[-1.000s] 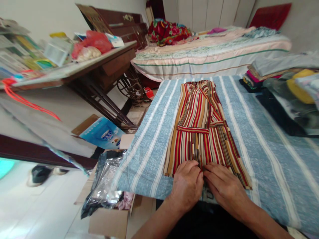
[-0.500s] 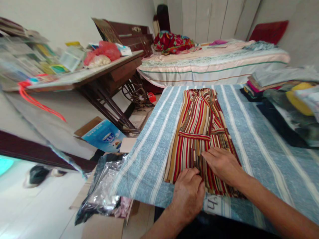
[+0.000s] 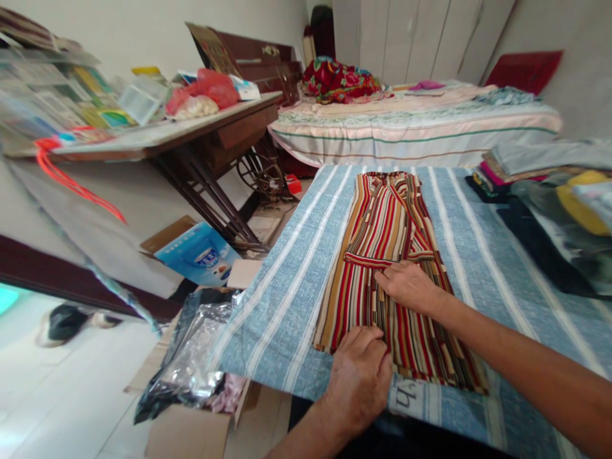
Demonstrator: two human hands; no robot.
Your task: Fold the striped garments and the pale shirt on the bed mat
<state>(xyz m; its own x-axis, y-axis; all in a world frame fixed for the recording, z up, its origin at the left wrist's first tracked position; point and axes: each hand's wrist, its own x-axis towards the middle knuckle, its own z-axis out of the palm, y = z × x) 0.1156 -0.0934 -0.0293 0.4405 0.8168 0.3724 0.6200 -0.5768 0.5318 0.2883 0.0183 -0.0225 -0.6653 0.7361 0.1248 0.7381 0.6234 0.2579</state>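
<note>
A striped dress (image 3: 342, 299) in red, tan, cream and black lies folded lengthwise, with its hem toward me. Its matching belt (image 3: 370, 260) runs across the middle. At the near hem, my left hand (image 3: 361, 373) is closed with bent fingers on the edge of the fabric. My right hand (image 3: 411, 287) rests higher up, just below the belt, its fingers bent together on the cloth. The fingertips of both hands are partly hidden. Beneath the dress is a blue cloth with white stripes (image 3: 287, 280).
Folded clothes (image 3: 549, 210) are piled at the right. To the left stands a sewing-machine table (image 3: 157, 143) loaded with boxes and bags. A cardboard box (image 3: 186, 433) with plastic packaging (image 3: 196, 363) sits on the floor at the near left. Beyond is a bed (image 3: 411, 137).
My right hand has moved up the dress, away from me, to just below the belt. My left hand stays at the hem. The view has shifted slightly.
</note>
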